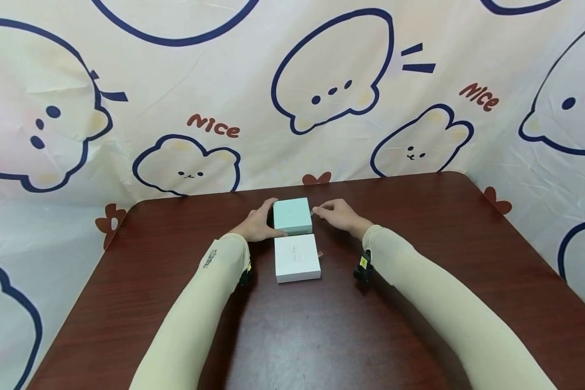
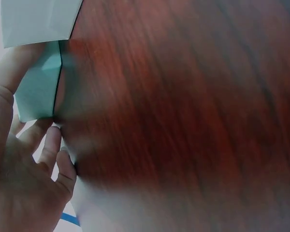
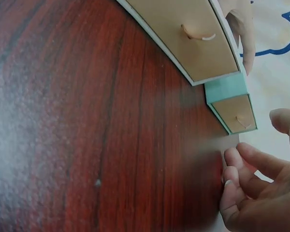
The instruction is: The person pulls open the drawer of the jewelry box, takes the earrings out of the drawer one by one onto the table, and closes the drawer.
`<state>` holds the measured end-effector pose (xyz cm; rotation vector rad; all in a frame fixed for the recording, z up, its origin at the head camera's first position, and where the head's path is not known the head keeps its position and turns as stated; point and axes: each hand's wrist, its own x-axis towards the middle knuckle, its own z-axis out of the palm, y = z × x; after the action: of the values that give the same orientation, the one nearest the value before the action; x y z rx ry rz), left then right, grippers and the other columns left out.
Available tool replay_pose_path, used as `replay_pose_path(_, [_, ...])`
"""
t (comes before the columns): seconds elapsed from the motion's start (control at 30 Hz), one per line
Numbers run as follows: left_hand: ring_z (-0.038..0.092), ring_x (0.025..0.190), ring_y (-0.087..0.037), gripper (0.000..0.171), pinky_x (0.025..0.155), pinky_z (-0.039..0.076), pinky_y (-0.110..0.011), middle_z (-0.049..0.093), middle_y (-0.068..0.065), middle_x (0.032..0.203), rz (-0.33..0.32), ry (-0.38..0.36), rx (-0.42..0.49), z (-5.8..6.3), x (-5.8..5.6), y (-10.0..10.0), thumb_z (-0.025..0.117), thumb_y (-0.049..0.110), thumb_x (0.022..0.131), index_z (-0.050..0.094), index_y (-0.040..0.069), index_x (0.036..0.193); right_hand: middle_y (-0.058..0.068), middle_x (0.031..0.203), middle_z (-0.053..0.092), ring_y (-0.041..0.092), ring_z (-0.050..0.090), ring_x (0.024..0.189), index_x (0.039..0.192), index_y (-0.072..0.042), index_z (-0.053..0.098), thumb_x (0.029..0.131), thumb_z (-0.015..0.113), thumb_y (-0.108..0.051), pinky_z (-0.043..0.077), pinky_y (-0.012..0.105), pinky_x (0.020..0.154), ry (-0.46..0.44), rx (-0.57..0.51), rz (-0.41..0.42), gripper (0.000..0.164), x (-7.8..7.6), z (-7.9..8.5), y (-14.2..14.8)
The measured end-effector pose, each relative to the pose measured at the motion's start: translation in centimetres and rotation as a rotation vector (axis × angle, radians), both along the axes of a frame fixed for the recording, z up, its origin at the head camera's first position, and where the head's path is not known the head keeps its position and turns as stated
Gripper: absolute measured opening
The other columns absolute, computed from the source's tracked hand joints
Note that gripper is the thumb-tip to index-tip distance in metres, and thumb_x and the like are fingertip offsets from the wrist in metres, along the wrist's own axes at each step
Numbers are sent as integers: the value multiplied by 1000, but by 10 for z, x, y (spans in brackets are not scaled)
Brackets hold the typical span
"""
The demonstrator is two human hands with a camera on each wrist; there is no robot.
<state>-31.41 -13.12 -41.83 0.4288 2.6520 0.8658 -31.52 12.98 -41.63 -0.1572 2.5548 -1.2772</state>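
Observation:
A mint-green drawer box [image 1: 292, 215] lies on the table, directly beyond a white drawer box [image 1: 297, 259]. My left hand [image 1: 257, 223] grips the green box from the left, thumb at its near side and fingers round the far side. In the left wrist view the thumb lies along the green box [image 2: 41, 89]. My right hand [image 1: 340, 214] is just right of the green box, beside its small ribbon pull [image 3: 241, 122]. The right wrist view shows thumb and fingers apart, off the ribbon. A pale ribbon loop [image 3: 197, 35] sticks out of the white box's brown drawer front.
The dark red-brown wooden table [image 1: 292, 336] spreads around both boxes. Behind it hangs a pale cloth [image 1: 253, 81] with cartoon outlines. Dark wrist cameras [image 1: 363, 266] are strapped under the cream sleeves.

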Motion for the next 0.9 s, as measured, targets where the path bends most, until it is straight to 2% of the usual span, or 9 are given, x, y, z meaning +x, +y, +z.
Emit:
replay_pose_path(0.2, [20,151,-46,101,116,33,-61,25,-18,166,-4,7,-21,1,-1,0,76,37,90,8,19,162,10,115,66,25,53,114,118,-9,73,104,55,-41,40,43,102,-18,-39,-20,39,-2,0,0])
replay_pose_path(0.53, [19,152,-46,101,116,33,-60,25,-18,166,-11,-1,-33,4,-1,3,76,36,90,8,19,163,9,116,66,25,52,115,111,-9,75,103,56,-40,38,42,102,-21,-58,-35,37,-7,-4,2])
replay_pose_path(0.77, [23,150,-46,100,115,34,-60,28,-20,163,-17,10,-7,1,-2,1,77,36,90,9,18,162,10,123,67,25,54,122,119,-11,75,104,57,-36,40,45,109,-19,-69,-21,34,-6,-4,4])
replay_pose_path(0.9, [27,149,-45,99,114,37,-59,31,-21,161,-14,17,11,-3,-3,0,78,34,89,11,19,161,12,122,68,26,56,120,122,-10,74,103,58,-33,40,45,110,-15,-71,-13,34,-7,-6,4])
